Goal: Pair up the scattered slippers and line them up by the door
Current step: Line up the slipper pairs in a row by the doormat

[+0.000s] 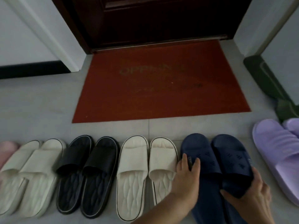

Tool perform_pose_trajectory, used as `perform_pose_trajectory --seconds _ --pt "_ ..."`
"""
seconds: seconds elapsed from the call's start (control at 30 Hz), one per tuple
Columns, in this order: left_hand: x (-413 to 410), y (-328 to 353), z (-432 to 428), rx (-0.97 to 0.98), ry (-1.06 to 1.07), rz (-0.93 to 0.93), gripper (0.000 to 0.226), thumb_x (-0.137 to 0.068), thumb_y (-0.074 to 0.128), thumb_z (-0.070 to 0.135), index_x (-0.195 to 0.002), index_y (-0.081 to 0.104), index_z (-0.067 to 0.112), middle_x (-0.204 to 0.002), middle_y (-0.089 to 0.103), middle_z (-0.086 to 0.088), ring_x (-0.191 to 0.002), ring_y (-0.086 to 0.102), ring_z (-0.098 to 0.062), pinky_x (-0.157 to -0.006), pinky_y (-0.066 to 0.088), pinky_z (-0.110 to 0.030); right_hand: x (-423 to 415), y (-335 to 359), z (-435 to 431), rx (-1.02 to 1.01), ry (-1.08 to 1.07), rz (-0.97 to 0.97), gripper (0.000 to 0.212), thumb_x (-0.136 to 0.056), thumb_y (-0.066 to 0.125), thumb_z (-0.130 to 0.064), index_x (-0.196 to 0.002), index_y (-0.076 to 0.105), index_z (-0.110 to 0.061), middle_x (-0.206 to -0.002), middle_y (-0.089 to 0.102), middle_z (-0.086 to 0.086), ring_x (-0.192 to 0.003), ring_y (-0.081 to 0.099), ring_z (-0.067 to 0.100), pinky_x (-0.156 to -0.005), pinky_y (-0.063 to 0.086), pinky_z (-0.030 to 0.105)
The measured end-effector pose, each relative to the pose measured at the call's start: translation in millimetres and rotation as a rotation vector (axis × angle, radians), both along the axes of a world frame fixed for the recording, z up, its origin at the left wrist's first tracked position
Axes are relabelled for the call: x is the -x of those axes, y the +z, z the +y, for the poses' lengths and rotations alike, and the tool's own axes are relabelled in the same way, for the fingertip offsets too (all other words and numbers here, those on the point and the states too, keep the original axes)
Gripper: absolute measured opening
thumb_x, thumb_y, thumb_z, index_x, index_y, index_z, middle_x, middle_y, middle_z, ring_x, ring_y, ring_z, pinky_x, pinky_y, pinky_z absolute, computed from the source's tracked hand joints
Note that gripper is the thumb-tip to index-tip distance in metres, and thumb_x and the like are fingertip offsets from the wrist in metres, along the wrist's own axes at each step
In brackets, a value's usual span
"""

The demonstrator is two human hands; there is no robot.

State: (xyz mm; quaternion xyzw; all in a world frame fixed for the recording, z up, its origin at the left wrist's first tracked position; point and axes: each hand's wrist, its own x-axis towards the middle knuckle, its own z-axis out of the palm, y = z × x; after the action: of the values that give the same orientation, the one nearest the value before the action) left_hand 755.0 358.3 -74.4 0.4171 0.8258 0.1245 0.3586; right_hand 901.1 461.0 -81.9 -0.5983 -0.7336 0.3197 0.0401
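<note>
Head view. A dark wooden door [153,18] closes the far side. A red doormat [161,88] with faded lettering lies flush against its threshold. A strip of bare grey tile floor [40,113] separates the mat's near edge from a row of slippers, toes toward the door.

From the left, the row has a pink slipper [7,149] cut by the frame edge, a cream pair [30,172], a black pair [87,167] with pale piping, and a second cream pair [145,167] with dark piping. The left navy slipper [199,152] and the right navy slipper [231,154] follow, side by side and touching. The left one sits just beside the second cream pair. Open tile lies between the right one and a lilac pair [278,151], which lies angled with its two slippers overlapping.

The left hand [186,172] pinches the outer edge of the left navy slipper's strap, thumb on the side and fingers curled over the top. The right hand [252,191] grips the right navy slipper at the rear edge of its strap, fingers wrapped along the outer side and thumb against the opening.

All the slippers are broad-strapped moulded slides. The cream and black footbeds are wavy-ribbed, and the navy straps carry small slanted cut marks. A dark green mat [265,81] lies along the right wall.
</note>
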Motion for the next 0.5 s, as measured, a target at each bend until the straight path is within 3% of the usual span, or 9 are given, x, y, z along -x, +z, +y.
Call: perform_pose_trajectory --seconds 0.23,0.43,0.5 --pt "2 -2 1 0.016 -0.044 0.036 0.08 -0.088 0.039 -0.008 -0.15 0.004 0.027 -0.157 -0.012 -0.015 -0.145 -0.001 -0.033 -0.112 0.028 -0.043 -12 -23 0 -0.114 0.036 -0.036 0.128 -0.038 0.095 -0.018 -0.144 0.025 -0.003 -0.126 0.045 0.032 -0.116 0.04 0.047 -0.102 0.033 0.055" --pt "3 -10 1 0.009 -0.038 0.097 0.077 -0.091 0.04 -0.003 -0.15 0.001 0.026 -0.158 -0.012 -0.013 -0.145 0.0 -0.033 -0.113 0.027 -0.04 -16 -26 2 -0.06 0.092 -0.036 0.128 -0.046 0.088 -0.04 -0.147 0.012 -0.018 -0.137 0.036 0.019 -0.123 0.034 0.038 -0.104 0.03 0.048" --pt "-3 -12 3 0.003 -0.057 0.163 0.079 -0.091 0.044 0.004 -0.15 -0.007 0.024 -0.157 -0.019 -0.012 -0.145 -0.005 -0.033 -0.117 0.019 -0.041 -19 -24 5 -0.042 0.123 -0.012 0.125 -0.05 0.085 -0.045 -0.147 0.011 -0.021 -0.14 0.035 0.013 -0.126 0.033 0.034 -0.105 0.031 0.044"
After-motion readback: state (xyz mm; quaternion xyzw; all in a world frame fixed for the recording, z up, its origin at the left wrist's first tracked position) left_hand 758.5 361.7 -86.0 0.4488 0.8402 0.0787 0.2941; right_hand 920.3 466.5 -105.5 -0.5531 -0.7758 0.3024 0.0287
